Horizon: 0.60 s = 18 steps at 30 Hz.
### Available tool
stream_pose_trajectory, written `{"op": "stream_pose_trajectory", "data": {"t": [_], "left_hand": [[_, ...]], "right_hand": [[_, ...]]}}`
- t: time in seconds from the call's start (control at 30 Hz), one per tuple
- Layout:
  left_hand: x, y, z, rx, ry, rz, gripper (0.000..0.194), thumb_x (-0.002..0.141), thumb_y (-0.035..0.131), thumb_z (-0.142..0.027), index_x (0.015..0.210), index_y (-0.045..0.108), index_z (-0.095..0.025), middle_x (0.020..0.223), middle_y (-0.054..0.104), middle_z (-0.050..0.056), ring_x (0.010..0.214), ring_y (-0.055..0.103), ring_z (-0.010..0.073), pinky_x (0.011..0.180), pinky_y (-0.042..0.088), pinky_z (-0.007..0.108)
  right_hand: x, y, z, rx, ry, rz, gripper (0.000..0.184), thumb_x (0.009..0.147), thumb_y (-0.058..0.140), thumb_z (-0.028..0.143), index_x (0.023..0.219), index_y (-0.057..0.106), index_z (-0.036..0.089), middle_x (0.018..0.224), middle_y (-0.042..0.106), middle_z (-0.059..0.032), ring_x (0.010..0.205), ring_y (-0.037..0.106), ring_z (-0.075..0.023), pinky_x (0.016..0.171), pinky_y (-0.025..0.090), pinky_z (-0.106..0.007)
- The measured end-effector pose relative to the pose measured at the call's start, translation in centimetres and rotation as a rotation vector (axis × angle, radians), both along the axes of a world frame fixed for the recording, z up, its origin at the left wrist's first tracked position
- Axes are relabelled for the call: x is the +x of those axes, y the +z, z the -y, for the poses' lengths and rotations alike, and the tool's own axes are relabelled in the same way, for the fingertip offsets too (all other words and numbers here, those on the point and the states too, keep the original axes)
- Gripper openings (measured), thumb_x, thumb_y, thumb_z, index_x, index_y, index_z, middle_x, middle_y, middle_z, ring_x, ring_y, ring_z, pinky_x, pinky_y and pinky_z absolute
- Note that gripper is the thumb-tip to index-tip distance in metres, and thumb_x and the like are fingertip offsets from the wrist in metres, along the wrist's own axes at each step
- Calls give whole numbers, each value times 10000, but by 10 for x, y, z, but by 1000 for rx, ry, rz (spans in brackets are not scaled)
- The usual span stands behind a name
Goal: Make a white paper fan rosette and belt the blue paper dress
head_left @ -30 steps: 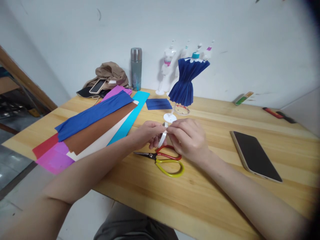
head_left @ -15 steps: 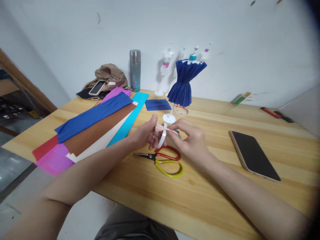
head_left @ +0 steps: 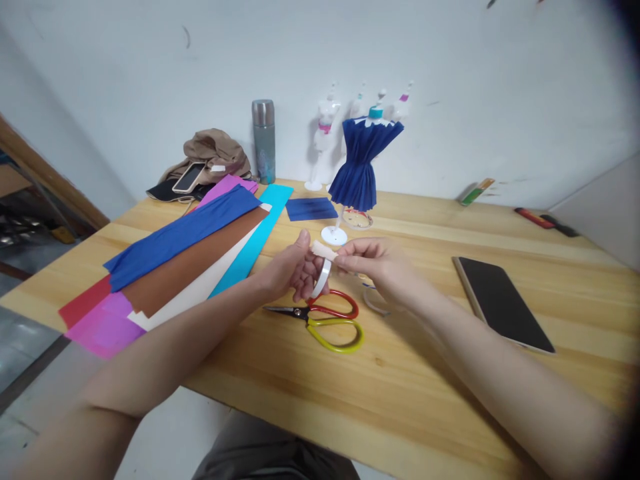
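My left hand [head_left: 299,272] is closed around a narrow white tape roll [head_left: 321,280] and the left end of a small pale pink pleated piece, probably crepe paper [head_left: 323,250]. My right hand [head_left: 373,259] pinches the right end of the pink piece between thumb and forefinger. Both hands are raised over the table, just beyond scissors [head_left: 306,313] with one red and one yellow handle. Behind them stands a white dress form [head_left: 334,235] wearing a dark blue pleated dress [head_left: 357,163]. Below my right hand lies a clear ring-shaped object [head_left: 377,303], partly hidden.
Crepe paper sheets [head_left: 185,260] in several colours overlap at the left. A blue piece [head_left: 311,209] lies beside the form. Along the back are a thermos [head_left: 264,143], a brown cloth bundle [head_left: 215,150] and more white forms [head_left: 323,140]. A phone [head_left: 503,303] lies at the right.
My right fingers have shifted on the pink piece, which now looks flatter and more spread out than its bunched fan shape before. The view has moved slightly to the right.
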<state>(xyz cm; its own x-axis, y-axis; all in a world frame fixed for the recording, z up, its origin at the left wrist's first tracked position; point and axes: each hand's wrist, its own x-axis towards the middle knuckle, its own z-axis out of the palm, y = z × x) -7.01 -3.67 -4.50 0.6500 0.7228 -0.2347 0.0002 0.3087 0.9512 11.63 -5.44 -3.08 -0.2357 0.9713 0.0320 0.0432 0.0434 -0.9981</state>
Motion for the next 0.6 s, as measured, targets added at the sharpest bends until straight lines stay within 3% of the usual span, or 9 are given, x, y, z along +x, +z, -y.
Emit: {"op": "stream_pose_trajectory", "data": {"t": [0.2, 0.43, 0.6], "left_hand": [[1, -1, 2, 28, 5, -8, 865, 915, 57, -774, 703, 590, -126, 614, 675, 97, 330, 481, 85, 302, 327, 200], [1, -3, 2, 24, -7, -10, 899, 880, 57, -816, 703, 600, -122, 628, 684, 104, 338, 498, 88, 317, 338, 202], [1, -5, 3, 27, -12, -25, 915, 887, 29, -801, 757, 614, -110, 646, 692, 111, 352, 497, 88, 326, 354, 204]], "right_hand": [[7, 2, -3, -7, 84, 26, 251, 631, 857, 449, 605, 709, 248, 567, 647, -23, 538, 537, -169, 551, 449, -343], [8, 5, -3, -79, 121, -20, 258, 594, 884, 375, 690, 688, 237, 576, 660, 10, 526, 559, -142, 549, 438, -313], [10, 2, -4, -124, 171, -75, 254, 651, 864, 342, 694, 649, 213, 570, 657, 16, 538, 564, -123, 566, 427, -287]]}}
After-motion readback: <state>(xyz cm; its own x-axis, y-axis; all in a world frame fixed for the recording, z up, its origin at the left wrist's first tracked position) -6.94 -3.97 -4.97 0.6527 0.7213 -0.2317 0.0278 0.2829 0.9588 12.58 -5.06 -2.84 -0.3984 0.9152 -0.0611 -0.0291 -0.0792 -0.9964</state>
